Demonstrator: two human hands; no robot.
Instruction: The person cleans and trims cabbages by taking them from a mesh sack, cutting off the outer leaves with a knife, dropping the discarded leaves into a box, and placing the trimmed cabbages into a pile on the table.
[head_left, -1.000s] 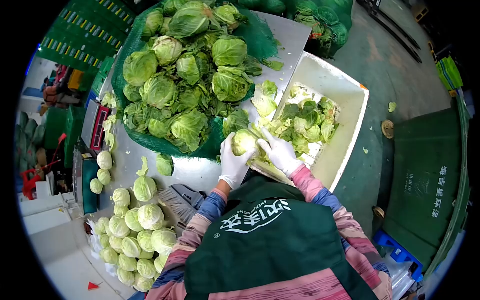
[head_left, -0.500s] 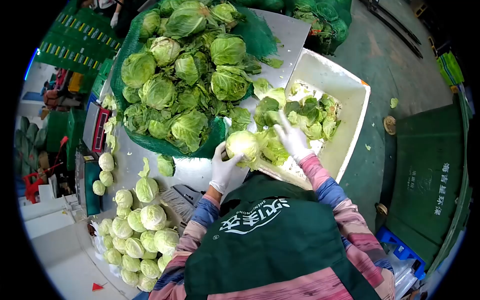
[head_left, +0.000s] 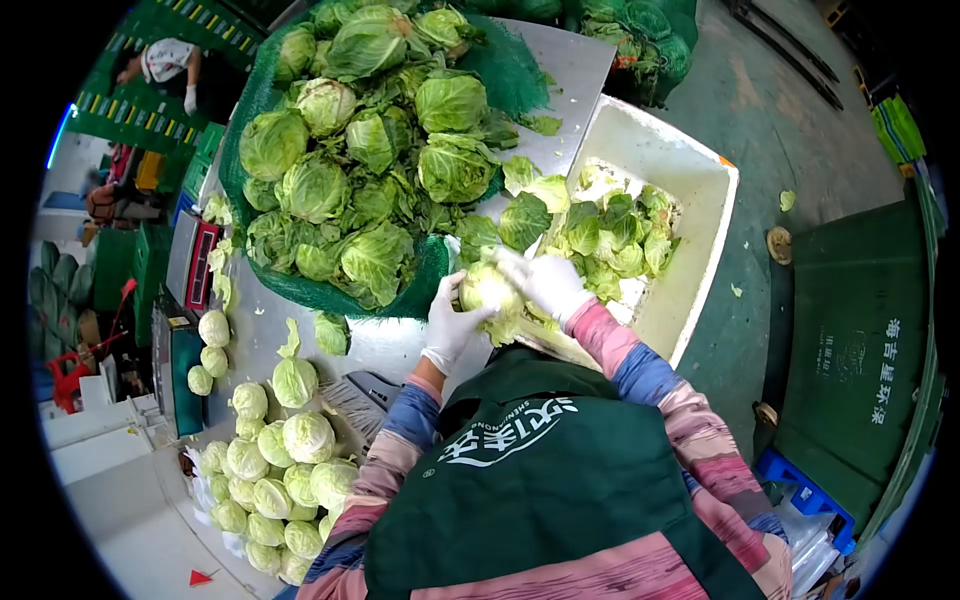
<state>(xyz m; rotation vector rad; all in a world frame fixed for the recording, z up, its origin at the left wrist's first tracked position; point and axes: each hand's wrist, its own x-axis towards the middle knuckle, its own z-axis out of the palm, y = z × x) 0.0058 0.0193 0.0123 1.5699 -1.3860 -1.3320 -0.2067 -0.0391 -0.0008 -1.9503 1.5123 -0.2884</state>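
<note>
A pale, partly stripped cabbage (head_left: 489, 289) is between my hands at the near edge of the metal table. My gloved left hand (head_left: 452, 322) cups it from the left, thumb along its near side. My gloved right hand (head_left: 552, 284) has its fingers closed against the cabbage's upper right; whether they pinch an outer leaf is hidden. Loose leaves (head_left: 525, 221) lie just beyond my hands, at the edge of a white foam box (head_left: 700, 215) holding torn-off leaves (head_left: 620, 235).
An opened green net sack (head_left: 420, 285) of untrimmed cabbages (head_left: 318, 187) lies on the table (head_left: 400, 345). Trimmed cabbages (head_left: 270, 497) are piled at lower left. A scale with a red panel (head_left: 202, 265) stands left. A large green bin (head_left: 840, 350) is at right. Another person's gloved hand (head_left: 190, 100) shows at upper left.
My right hand has moved left from over the foam box onto the cabbage. My left hand still holds the cabbage. Another person has come further into view at upper left.
</note>
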